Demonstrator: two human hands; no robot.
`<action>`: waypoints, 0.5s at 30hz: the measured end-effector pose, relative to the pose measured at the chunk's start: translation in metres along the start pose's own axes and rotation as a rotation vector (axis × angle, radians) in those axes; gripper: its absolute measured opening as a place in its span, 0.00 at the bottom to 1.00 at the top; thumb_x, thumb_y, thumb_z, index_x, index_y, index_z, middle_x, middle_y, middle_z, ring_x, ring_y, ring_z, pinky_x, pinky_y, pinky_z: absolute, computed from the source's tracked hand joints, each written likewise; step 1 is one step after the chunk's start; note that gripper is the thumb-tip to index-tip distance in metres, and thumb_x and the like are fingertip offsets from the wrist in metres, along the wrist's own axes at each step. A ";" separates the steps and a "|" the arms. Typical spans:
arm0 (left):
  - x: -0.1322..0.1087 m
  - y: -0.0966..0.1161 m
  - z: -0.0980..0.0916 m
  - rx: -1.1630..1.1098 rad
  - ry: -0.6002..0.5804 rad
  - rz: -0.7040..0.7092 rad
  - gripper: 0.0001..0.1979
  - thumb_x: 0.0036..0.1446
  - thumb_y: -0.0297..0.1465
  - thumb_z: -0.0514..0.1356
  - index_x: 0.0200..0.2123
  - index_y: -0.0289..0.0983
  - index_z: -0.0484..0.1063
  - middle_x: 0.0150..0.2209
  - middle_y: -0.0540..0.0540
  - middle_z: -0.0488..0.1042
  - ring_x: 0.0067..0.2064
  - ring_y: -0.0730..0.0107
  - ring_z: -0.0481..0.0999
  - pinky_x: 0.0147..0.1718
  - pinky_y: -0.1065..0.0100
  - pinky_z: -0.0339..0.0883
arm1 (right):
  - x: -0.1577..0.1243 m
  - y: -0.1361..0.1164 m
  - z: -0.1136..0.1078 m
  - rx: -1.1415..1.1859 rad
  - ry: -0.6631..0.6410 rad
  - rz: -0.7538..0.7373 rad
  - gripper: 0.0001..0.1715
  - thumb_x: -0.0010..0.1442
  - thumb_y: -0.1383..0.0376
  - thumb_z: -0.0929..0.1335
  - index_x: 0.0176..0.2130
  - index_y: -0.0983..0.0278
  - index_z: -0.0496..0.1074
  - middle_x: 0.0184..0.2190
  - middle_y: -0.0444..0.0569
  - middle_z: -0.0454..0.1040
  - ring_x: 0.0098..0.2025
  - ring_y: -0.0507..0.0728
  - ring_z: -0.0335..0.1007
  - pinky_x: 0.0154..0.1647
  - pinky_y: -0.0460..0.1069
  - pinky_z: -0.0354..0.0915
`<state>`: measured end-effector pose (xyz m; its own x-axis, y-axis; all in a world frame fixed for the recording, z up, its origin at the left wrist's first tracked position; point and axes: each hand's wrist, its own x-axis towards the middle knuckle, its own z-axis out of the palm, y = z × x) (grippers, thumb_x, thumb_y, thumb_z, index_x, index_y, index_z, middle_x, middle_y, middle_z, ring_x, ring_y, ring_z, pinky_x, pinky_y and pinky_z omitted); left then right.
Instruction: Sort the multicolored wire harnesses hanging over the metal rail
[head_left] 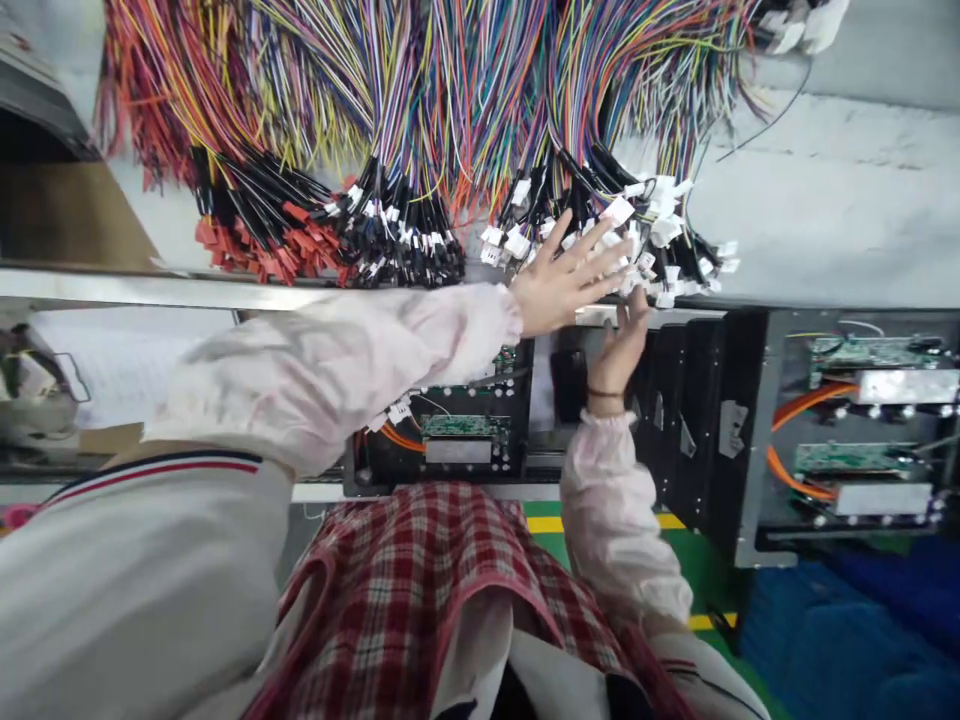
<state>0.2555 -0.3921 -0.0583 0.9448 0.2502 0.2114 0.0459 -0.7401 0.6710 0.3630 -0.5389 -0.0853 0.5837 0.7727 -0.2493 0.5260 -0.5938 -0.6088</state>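
My left hand (562, 285) is spread flat, its fingers over a cluster of white plastic wire connectors (645, 225) at the ends of a multicoloured wire harness bundle (480, 90). Just below, my right hand (621, 347) is raised with its fingertips at the lower edge of the same connectors. Neither hand shows a grip on anything. Pale pink oversleeves (322, 375) cover both forearms. To the left, more wires end in black-sleeved leads with red tags (274, 240).
Black chassis trays with green circuit boards and orange cables (855, 430) lie below the hands. A metal rail (150, 290) runs along the harness bench. Sheets of paper (112, 365) sit at the left. A blue bin (840, 640) stands on a green floor with yellow stripes (600, 523).
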 end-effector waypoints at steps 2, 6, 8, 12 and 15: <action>-0.039 0.048 0.011 -0.003 -0.004 -0.041 0.25 0.63 0.16 0.52 0.59 0.37 0.71 0.69 0.43 0.61 0.75 0.48 0.45 0.70 0.33 0.39 | -0.052 0.015 -0.008 0.092 0.051 0.105 0.45 0.69 0.51 0.34 0.74 0.62 0.44 0.71 0.62 0.55 0.70 0.63 0.59 0.63 0.66 0.64; -0.119 0.143 0.053 -0.311 -0.367 -0.070 0.11 0.63 0.24 0.60 0.44 0.41 0.80 0.50 0.36 0.79 0.59 0.52 0.76 0.60 0.51 0.70 | -0.140 0.037 -0.014 0.207 -0.069 0.222 0.36 0.70 0.44 0.52 0.61 0.57 0.70 0.54 0.57 0.77 0.57 0.65 0.75 0.60 0.65 0.69; -0.148 0.169 0.079 -0.375 -0.490 -0.083 0.05 0.59 0.26 0.65 0.36 0.42 0.80 0.36 0.41 0.82 0.43 0.56 0.83 0.40 0.60 0.80 | -0.167 0.044 -0.009 0.252 -0.189 0.245 0.31 0.69 0.44 0.55 0.56 0.54 0.75 0.46 0.53 0.81 0.49 0.65 0.80 0.53 0.64 0.74; -0.182 0.179 0.120 -0.533 -0.777 -0.166 0.12 0.65 0.31 0.56 0.34 0.49 0.78 0.45 0.46 0.81 0.53 0.57 0.81 0.34 0.62 0.77 | -0.194 0.054 0.005 0.291 -0.270 0.250 0.26 0.68 0.46 0.59 0.53 0.50 0.77 0.53 0.50 0.79 0.55 0.66 0.77 0.57 0.66 0.73; -0.194 0.178 0.143 -0.735 -1.170 -0.309 0.12 0.65 0.33 0.58 0.44 0.56 0.77 0.59 0.49 0.73 0.61 0.53 0.74 0.30 0.65 0.74 | -0.198 0.059 0.006 0.329 -0.225 0.292 0.27 0.68 0.45 0.58 0.52 0.47 0.78 0.55 0.48 0.78 0.56 0.67 0.76 0.56 0.68 0.74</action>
